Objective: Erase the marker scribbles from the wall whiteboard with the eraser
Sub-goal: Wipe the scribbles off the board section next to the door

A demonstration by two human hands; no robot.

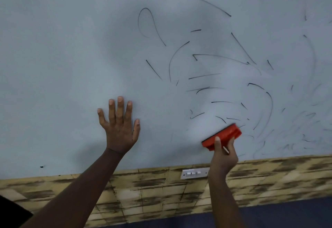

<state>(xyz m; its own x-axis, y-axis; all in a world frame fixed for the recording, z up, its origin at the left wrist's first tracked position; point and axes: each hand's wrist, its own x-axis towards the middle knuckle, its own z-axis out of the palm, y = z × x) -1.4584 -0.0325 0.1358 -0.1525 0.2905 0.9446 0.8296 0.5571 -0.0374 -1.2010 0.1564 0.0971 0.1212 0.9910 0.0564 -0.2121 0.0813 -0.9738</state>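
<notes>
Right hand (223, 153) grips the eraser (222, 136) low on the board (53, 48); left hand (119, 125) is pressed flat, fingers spread. Risk — tilted, the eraser skips strokes (206, 57) or smears them — many remain above.
</notes>
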